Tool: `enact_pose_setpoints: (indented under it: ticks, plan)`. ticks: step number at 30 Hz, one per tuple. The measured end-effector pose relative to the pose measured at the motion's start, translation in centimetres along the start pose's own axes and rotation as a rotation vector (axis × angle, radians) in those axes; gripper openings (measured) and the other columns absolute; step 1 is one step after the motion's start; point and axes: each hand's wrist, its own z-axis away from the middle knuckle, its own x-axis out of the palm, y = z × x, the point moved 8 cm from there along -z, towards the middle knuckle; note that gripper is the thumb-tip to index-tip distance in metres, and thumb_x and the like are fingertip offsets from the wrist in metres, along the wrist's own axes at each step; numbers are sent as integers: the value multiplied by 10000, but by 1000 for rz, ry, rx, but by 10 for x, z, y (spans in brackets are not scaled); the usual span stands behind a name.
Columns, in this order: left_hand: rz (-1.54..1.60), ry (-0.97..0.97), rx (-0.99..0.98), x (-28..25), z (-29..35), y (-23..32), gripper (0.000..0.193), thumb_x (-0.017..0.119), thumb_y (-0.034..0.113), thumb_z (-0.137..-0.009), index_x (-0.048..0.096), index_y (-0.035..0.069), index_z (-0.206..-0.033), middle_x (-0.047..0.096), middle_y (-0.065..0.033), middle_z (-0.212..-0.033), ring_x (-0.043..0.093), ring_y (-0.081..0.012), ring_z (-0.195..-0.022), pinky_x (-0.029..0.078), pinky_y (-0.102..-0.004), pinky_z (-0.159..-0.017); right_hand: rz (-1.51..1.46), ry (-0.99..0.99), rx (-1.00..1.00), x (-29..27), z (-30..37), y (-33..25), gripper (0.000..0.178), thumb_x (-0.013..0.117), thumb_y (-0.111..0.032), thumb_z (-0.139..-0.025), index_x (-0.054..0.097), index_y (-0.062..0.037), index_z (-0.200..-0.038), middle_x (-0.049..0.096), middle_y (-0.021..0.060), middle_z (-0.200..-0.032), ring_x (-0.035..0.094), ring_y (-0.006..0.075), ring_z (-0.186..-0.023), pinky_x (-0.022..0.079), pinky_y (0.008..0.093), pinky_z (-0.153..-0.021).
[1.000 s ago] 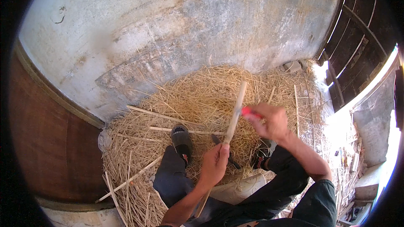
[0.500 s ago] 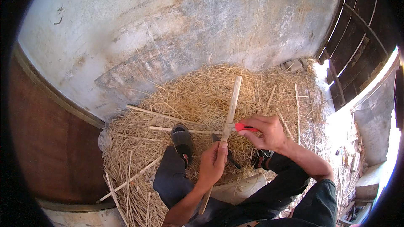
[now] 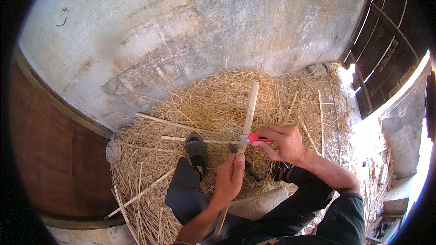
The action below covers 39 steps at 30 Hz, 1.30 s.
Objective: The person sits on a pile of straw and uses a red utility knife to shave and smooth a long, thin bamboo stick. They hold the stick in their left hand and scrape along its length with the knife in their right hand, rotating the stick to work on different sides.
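A pale, flat wooden strip (image 3: pixel 251 104) stands out ahead of me, slanting from the straw down toward my lap. My left hand (image 3: pixel 230 175) is closed round its lower middle, with the tail end coming out below the wrist. In my right hand (image 3: pixel 287 144) is a red utility knife (image 3: pixel 260 138), gripped between thumb and fingers. Its grey blade lies against the strip just above my left thumb. How deep the blade bites cannot be made out. Behind my left hand, between my shoes, lies a dark tool (image 3: pixel 250 172), partly hidden.
Loose straw (image 3: pixel 204 95) covers the ground, with several wooden strips (image 3: pixel 179 123) scattered on it. A stained wall (image 3: pixel 218 27) rises ahead. My left shoe (image 3: pixel 196 152) rests on the straw, and a whitish object (image 3: pixel 259 204) is below me. Brown panel (image 3: pixel 59 145) at left; dark boards (image 3: pixel 386 36) at right.
My right hand and the knife have shifted slightly left along the strip's face, and the blade now reaches across it. The strip's top has tipped a little left. My left hand keeps its hold.
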Motion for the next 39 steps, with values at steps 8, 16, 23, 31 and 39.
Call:
enact_pose_setpoints:
  ticks: [8,16,23,31,39]
  plan:
    - [-10,-28,21,2,2,16,419,440,363,-1156,501,93,-842,419,61,-629,374,-49,-521,327,-277,-497,101,171,95,-23,-8,38,251,814,-281,-901,806,-116,-1091,758,70,-861,706,227,-626,550,343,-544]
    - [-61,-57,-41,8,14,4,379,509,298,-1131,568,44,-856,486,9,-631,454,-86,-573,381,-322,-544,136,393,283,-92,-12,76,215,775,-178,-936,801,-36,-1096,785,158,-914,730,169,-708,576,304,-617]
    - [29,-33,-56,0,2,8,385,517,309,-1130,566,35,-864,504,3,-640,471,-85,-575,403,-306,-553,-78,58,-14,-13,3,13,229,830,-240,-894,795,-93,-1066,757,84,-873,743,245,-676,588,352,-577]
    - [-103,75,43,0,2,11,403,470,348,-1146,532,62,-869,450,30,-624,416,-66,-534,343,-303,-502,-28,19,9,4,5,6,261,853,-205,-859,795,-63,-1070,714,77,-795,701,238,-630,541,345,-537]
    - [-49,85,0,-6,0,6,371,513,301,-1130,550,35,-874,466,-15,-598,450,-97,-537,369,-345,-515,44,91,49,-7,-12,30,231,795,-295,-924,813,-139,-1094,770,81,-878,729,244,-647,573,355,-554]
